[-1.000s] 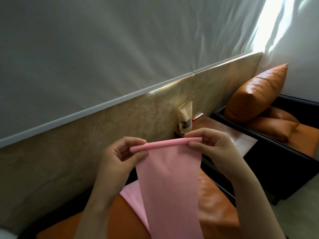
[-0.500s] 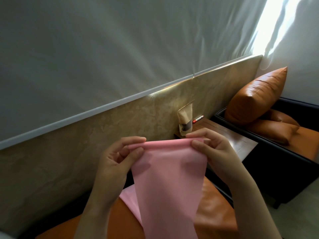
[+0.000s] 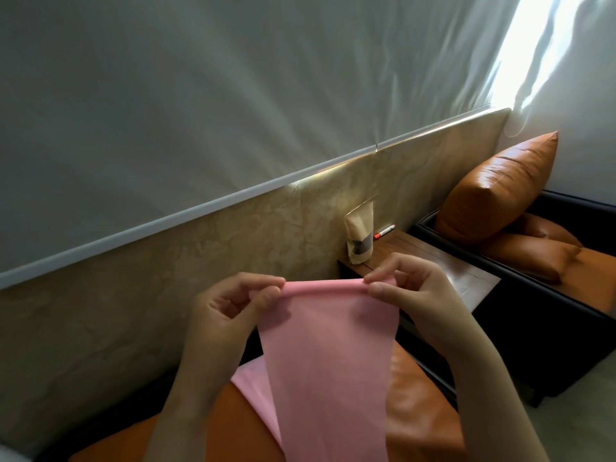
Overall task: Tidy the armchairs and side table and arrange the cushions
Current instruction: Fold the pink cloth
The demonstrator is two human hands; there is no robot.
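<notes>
A long pink cloth strip (image 3: pixel 328 355) hangs in front of me, its top edge rolled into a thin tube. My left hand (image 3: pixel 230 311) pinches the left end of that roll and my right hand (image 3: pixel 415 295) pinches the right end. The strip's lower part drapes over the orange leather seat (image 3: pixel 416 405) of the near armchair. Beyond, the wooden side table (image 3: pixel 466 278) stands between the chairs. The far dark armchair (image 3: pixel 533 311) holds a large orange cushion (image 3: pixel 493 191) leaning upright and a smaller orange cushion (image 3: pixel 530 255) lying flat.
A brown paper pouch (image 3: pixel 360 235) stands on the side table against the marbled wall panel (image 3: pixel 166 295). A red and white marker (image 3: pixel 385 231) lies behind the pouch. A grey blind (image 3: pixel 233 95) covers the wall above. Pale floor (image 3: pixel 596 405) shows at the right.
My hands have moved closer together and slightly down on the pink strip's top edge. The edge flattened half a second ago and is rolled again now. The view has tilted a little.
</notes>
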